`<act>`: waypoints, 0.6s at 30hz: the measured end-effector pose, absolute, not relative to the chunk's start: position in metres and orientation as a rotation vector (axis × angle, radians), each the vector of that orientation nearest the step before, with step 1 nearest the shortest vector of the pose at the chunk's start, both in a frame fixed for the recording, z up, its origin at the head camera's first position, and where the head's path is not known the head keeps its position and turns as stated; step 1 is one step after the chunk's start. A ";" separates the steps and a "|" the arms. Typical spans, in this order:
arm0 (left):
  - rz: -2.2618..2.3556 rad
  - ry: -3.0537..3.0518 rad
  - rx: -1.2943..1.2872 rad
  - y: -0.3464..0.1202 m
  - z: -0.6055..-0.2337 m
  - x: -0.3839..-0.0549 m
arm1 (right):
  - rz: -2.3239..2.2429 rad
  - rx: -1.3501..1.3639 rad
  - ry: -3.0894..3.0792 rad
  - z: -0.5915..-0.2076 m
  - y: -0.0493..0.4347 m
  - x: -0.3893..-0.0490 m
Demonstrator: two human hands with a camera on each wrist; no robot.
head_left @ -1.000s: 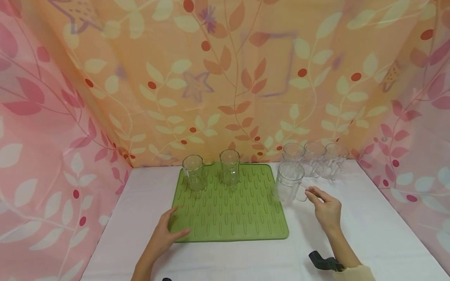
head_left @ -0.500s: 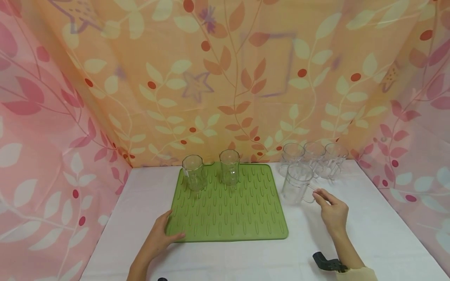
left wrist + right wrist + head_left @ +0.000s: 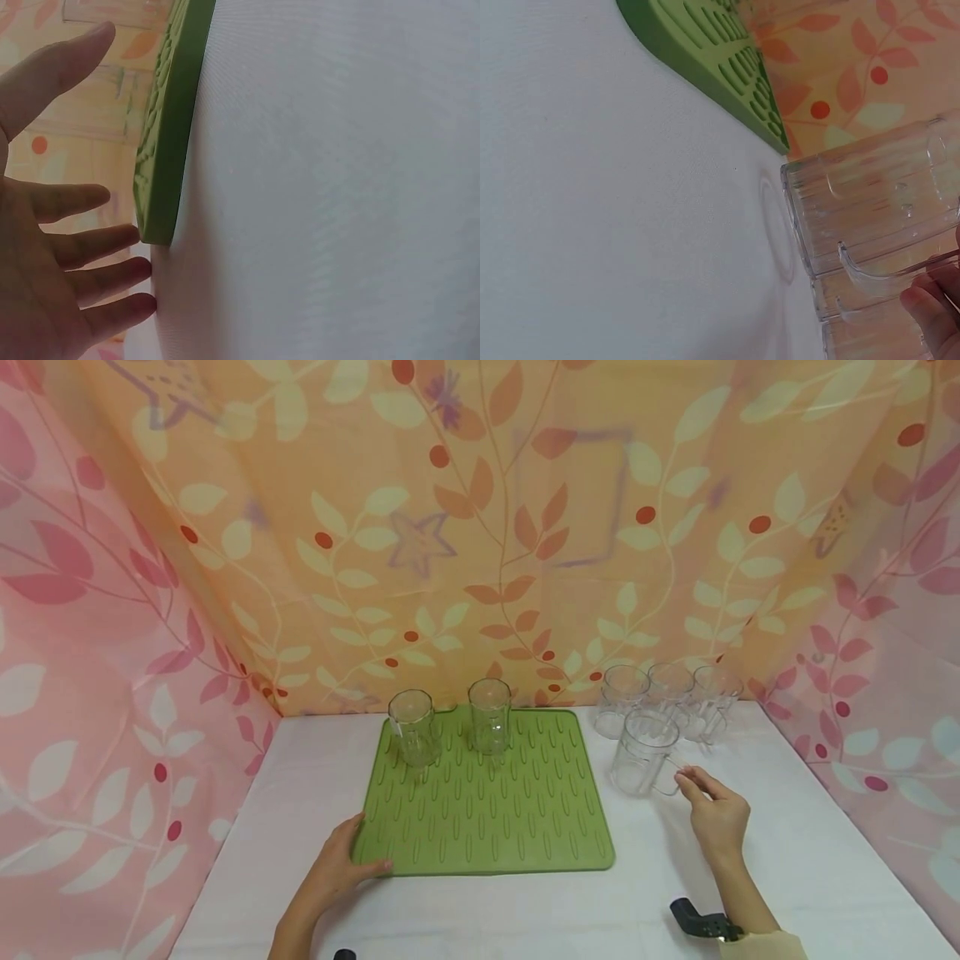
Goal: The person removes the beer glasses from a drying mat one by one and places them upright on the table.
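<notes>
My right hand [image 3: 718, 814] pinches the handle of a clear mug [image 3: 637, 768] just right of the green ridged mat [image 3: 495, 827]. The right wrist view shows fingers [image 3: 930, 311] at the handle and the base of the mug [image 3: 877, 206] close to the white cloth; whether it touches is hard to tell. At the mat's near left corner is my left hand [image 3: 330, 872], thumb and fingers spread. In the left wrist view, its fingertips lie beside the mat's edge [image 3: 176, 142]. Two clear mugs, one left [image 3: 416, 731] and one centre [image 3: 490, 718], stand on the mat's back part.
Three more clear mugs stand in a row behind the held one: left [image 3: 622, 697], middle [image 3: 670, 689] and right [image 3: 716, 702]. White cloth [image 3: 525, 914] covers the table. A patterned orange curtain [image 3: 495, 568] hangs at the back, pink ones at both sides.
The held mug and my right hand have moved right, away from the mat's right edge. My left hand has shifted slightly left and toward me. The other mugs stay put.
</notes>
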State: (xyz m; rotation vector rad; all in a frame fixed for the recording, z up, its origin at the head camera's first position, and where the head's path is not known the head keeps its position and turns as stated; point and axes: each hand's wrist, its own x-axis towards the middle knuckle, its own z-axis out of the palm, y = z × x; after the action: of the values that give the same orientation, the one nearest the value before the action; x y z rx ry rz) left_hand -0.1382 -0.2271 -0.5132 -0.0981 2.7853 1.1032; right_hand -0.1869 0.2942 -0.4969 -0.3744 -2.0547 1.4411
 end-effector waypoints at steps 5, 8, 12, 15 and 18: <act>1.049 2.813 -0.078 -0.227 -0.513 -0.139 | 1.444 -0.389 -2.051 -0.499 0.296 -0.187; 1.032 2.812 -0.077 -0.227 -0.513 -0.139 | 1.433 -0.406 -2.049 -0.502 0.297 -0.187; 1.028 2.810 -0.072 -0.227 -0.514 -0.139 | 1.421 -0.420 -2.043 -0.506 0.299 -0.188; 1.003 2.818 -0.066 -0.228 -0.515 -0.139 | 1.424 -0.423 -2.037 -0.509 0.300 -0.188; 0.973 2.822 -0.068 -0.229 -0.517 -0.140 | 1.441 -0.424 -2.024 -0.510 0.301 -0.188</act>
State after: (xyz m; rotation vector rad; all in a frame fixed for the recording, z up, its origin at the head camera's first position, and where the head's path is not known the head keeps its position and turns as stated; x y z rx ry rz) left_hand -0.1395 -0.2288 -0.5172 -0.0677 2.8220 0.9735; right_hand -0.1880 0.3009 -0.5104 -0.4236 -2.0237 1.4413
